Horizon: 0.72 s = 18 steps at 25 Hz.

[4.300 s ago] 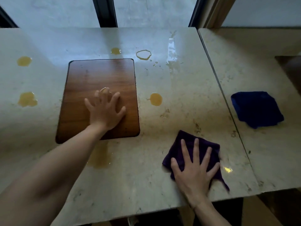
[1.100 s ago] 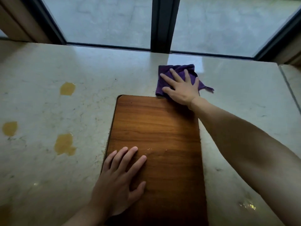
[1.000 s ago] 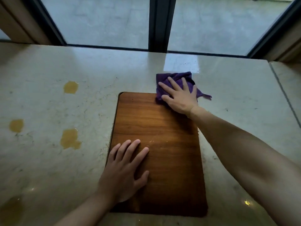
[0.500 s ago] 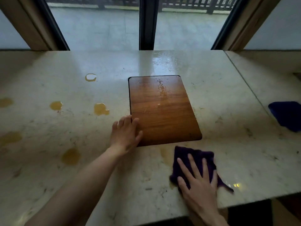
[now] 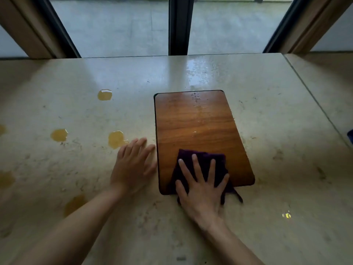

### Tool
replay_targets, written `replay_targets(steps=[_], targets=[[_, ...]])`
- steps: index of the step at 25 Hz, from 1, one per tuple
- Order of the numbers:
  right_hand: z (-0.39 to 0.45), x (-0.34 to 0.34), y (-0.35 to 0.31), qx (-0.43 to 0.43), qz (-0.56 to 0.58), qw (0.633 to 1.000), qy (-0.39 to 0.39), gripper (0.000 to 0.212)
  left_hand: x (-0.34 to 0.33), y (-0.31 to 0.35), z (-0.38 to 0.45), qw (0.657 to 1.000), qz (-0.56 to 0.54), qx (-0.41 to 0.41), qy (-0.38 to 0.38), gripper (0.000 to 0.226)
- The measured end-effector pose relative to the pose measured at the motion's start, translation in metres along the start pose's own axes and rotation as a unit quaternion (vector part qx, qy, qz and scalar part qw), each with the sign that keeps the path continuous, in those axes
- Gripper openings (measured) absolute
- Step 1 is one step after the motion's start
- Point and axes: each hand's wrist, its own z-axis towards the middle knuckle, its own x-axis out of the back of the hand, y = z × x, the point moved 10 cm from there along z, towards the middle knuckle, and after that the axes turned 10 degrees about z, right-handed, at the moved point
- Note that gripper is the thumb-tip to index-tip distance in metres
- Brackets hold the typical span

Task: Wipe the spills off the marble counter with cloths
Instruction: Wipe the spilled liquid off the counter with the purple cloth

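Pressing flat with spread fingers, my right hand holds the purple cloth down at lower centre of the frame; no finger curls round the fabric. The cloth lies partly on the near end of the wooden board and partly over its near edge onto the marble bench, with one corner trailing to the right of my wrist. My left hand rests released and palm-down on the bench, just beside the board's left edge, fingers straight; I cannot tell whether the thumb side touches the board.

Small droplets sit on the far end of the board. A wet sheen covers the bench just beyond it, toward the window frame.

Yellow spills remain on the left half of the bench:
- one spill just beside my left fingertips;
- one further left;
- one in the upper left;
- one beside my left forearm.

A blue cloth shows only as a sliver at the right edge of the frame, beyond the bench seam.
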Motion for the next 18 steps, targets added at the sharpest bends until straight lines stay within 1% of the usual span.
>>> replay_targets(steps=[3,5,7,10,12,14,16,18], targets=[[0.135,0.018,0.003,0.001,-0.003,1.000,-0.002,0.061,-0.002,0.001,-0.001,1.000,-0.020,0.008,0.007,0.050],[0.229,0.026,0.010,-0.020,0.011,0.999,-0.042,0.061,-0.005,-0.001,0.002,0.999,-0.035,0.012,0.009,0.050],[0.315,0.038,0.014,-0.033,0.018,0.998,-0.052,0.062,-0.005,-0.002,0.003,0.999,-0.041,0.011,0.031,0.052],[0.422,0.050,0.006,-0.034,0.025,0.997,-0.057,0.062,-0.005,-0.003,0.003,0.998,-0.014,0.005,0.064,0.053],[0.468,0.049,-0.008,-0.022,0.016,0.997,-0.070,0.062,-0.008,-0.003,0.005,0.997,-0.006,0.006,0.072,0.053],[0.494,0.041,-0.032,0.009,0.015,0.996,-0.082,0.061,-0.010,-0.003,0.005,0.998,-0.009,0.010,0.069,0.052],[0.497,0.035,-0.056,0.045,0.017,0.995,-0.087,0.060,-0.010,-0.002,0.005,0.998,-0.008,0.006,0.070,0.053],[0.482,0.028,-0.078,0.080,0.018,0.992,-0.100,0.058,-0.011,-0.003,0.004,0.998,-0.014,0.005,0.063,0.056]])
